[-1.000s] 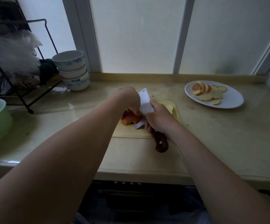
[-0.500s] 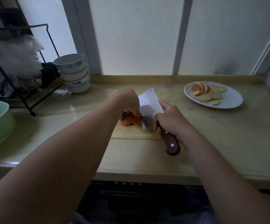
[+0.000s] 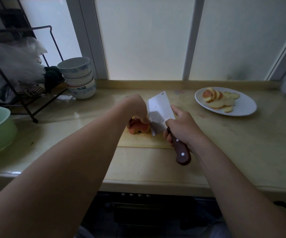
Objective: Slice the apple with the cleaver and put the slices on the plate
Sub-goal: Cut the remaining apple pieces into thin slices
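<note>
Head camera: our left hand [image 3: 136, 107] curls over the apple [image 3: 138, 128] and holds it on the cutting board [image 3: 138, 141]. Our right hand [image 3: 181, 127] grips the cleaver [image 3: 159, 110] by its wooden handle, blade tilted against the apple's right side. Apple slices [image 3: 219, 100] lie on the white plate [image 3: 245, 109], far right.

Both forearms [image 3: 73, 169] are bare down to the left hand [image 3: 137, 109] and right hand [image 3: 181, 126]; greyish fabric [image 3: 220, 229] shows dimly below the worktop's [image 3: 241, 152] near edge.
</note>
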### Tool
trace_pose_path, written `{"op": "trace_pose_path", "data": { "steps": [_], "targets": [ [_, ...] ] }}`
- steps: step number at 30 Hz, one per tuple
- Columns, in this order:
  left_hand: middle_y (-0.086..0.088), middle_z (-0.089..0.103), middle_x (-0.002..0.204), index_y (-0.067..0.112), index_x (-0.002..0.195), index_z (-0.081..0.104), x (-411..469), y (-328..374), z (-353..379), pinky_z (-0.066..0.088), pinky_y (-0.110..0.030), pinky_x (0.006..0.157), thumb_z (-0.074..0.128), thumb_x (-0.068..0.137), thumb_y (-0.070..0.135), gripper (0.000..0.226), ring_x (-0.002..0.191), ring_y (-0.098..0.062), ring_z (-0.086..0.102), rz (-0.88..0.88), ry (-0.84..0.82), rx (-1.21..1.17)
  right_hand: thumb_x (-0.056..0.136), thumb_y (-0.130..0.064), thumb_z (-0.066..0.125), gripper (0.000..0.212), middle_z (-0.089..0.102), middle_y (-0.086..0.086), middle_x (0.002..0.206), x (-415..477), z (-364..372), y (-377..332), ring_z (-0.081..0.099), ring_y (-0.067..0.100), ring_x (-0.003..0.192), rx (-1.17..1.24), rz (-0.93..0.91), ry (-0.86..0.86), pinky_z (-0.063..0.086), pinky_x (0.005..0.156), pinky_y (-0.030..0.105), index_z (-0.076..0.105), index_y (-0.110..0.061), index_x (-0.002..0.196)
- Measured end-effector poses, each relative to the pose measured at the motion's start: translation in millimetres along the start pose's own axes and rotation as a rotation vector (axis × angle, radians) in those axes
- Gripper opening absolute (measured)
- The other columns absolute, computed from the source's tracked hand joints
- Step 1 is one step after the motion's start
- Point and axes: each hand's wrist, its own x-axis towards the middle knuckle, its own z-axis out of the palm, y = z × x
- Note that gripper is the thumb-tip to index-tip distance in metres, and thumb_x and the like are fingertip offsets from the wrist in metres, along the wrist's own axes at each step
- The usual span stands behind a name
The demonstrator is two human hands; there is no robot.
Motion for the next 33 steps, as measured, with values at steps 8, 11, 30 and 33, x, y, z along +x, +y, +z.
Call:
{"op": "trace_pose_path", "data": {
  "steps": [8,11,30,33],
  "targets": [
    [-0.025,0.068,0.114,-0.005,0.114,0.056,10.0,-5.1,2.9,0.058,-0.044,0.093,0.079,0.087,0.035,0.054,0.097,-0.038,0.073,-0.001,0.0,0.044,0.093,0.003,0.036,0.078,0.062,0.012,0.061,-2.4,2.2,-4.0,0.053,0.017,0.041,0.001,0.003,-0.009,0.048,0.043,0.028,0.04,-0.041,0.158],
    [-0.024,0.069,0.111,-0.005,0.107,0.057,9.3,-5.8,3.4,0.058,-0.044,0.091,0.08,0.086,0.034,0.05,0.095,-0.038,0.073,0.004,-0.006,0.038,0.093,0.003,0.036,0.079,0.063,0.014,0.063,-4.4,3.0,-5.1,0.054,0.017,0.042,-0.014,0.0,-0.005,0.049,0.043,0.028,0.037,-0.041,0.159],
    [-0.025,0.067,0.108,-0.004,0.109,0.059,6.0,-3.4,4.0,0.057,-0.047,0.093,0.079,0.087,0.029,0.044,0.098,-0.039,0.071,0.0,-0.02,-0.012,0.088,0.003,0.034,0.083,0.064,0.009,0.062,-6.7,6.1,-6.8,0.056,0.016,0.042,-0.098,-0.018,0.002,0.048,0.043,0.025,0.033,-0.036,0.162],
    [-0.024,0.063,0.096,-0.001,0.101,0.057,5.5,-3.0,3.7,0.058,-0.048,0.091,0.08,0.086,0.026,0.038,0.096,-0.041,0.072,0.008,-0.003,-0.018,0.089,0.003,0.033,0.082,0.062,0.012,0.061,-7.4,4.5,-6.8,0.055,0.017,0.042,-0.079,-0.014,-0.008,0.048,0.042,0.026,0.035,-0.037,0.161]
  ]
}}
